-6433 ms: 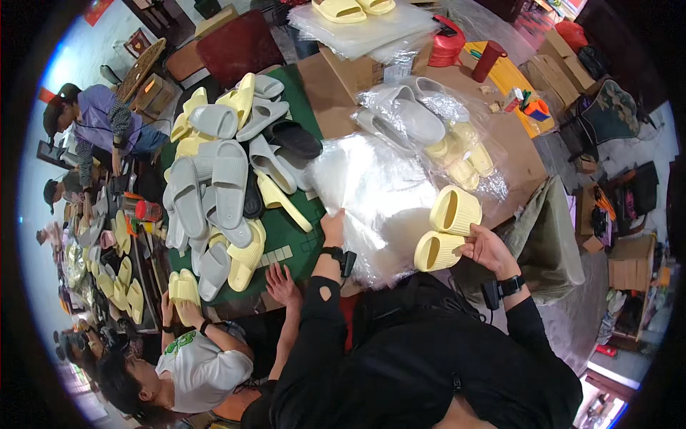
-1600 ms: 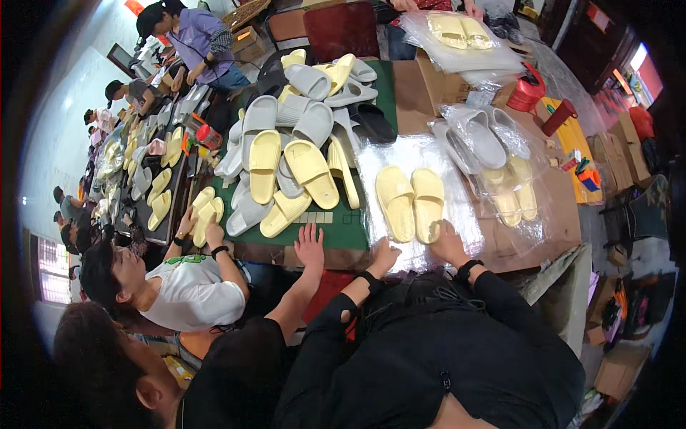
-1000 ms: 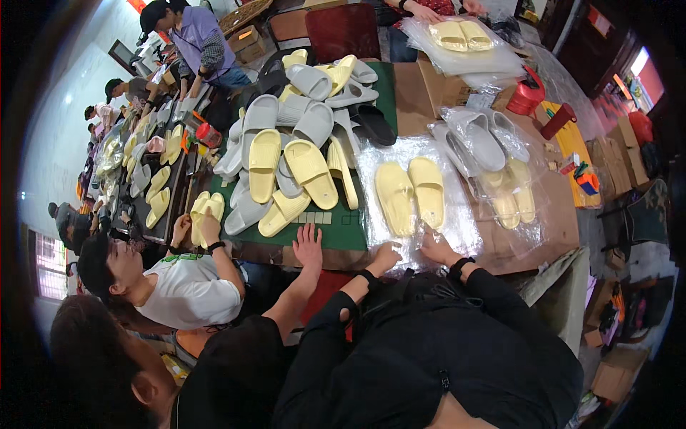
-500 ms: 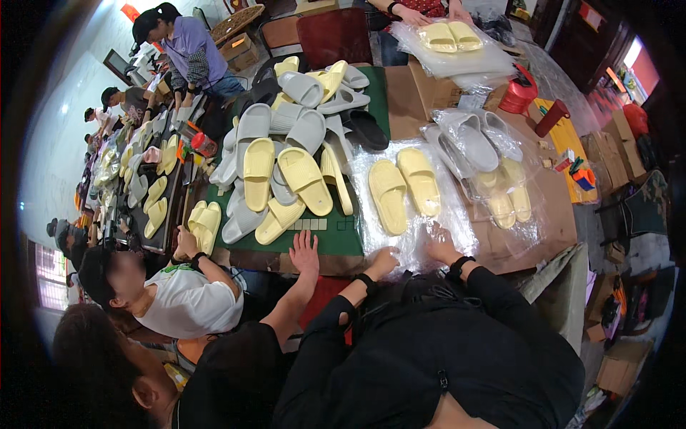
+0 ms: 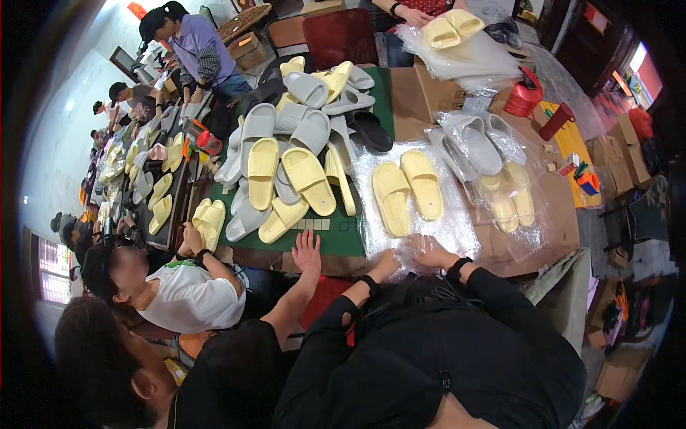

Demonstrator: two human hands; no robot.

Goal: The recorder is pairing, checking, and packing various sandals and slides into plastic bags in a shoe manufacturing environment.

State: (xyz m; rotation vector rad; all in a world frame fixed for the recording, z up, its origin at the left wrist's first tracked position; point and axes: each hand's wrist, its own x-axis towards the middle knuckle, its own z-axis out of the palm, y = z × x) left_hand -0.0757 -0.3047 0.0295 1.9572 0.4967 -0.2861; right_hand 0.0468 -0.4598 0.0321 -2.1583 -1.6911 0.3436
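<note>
A pair of yellow slide slippers (image 5: 392,200) lies side by side on a clear plastic bag (image 5: 457,227) at the table's near edge. My left hand (image 5: 386,265) is closed at the bag's near edge, below the left slipper, its fingertips on the plastic. Close beside it, my right hand (image 5: 431,252) is bent inward with its fingers pinching the plastic, just below the right slipper. Crumpled film shows between the two hands. Neither hand touches the slippers.
Grey and yellow slippers (image 5: 307,171) are piled on the green mat (image 5: 343,244) to the left. Bagged slippers (image 5: 475,146) lie to the right. A co-worker's hand (image 5: 307,252) rests left of mine. Across the table, another person holds yellow slippers (image 5: 452,28) over stacked bags.
My right hand has moved a little inward and down, closer to my left hand. Across the table, the yellow slippers have been lifted and tilted.
</note>
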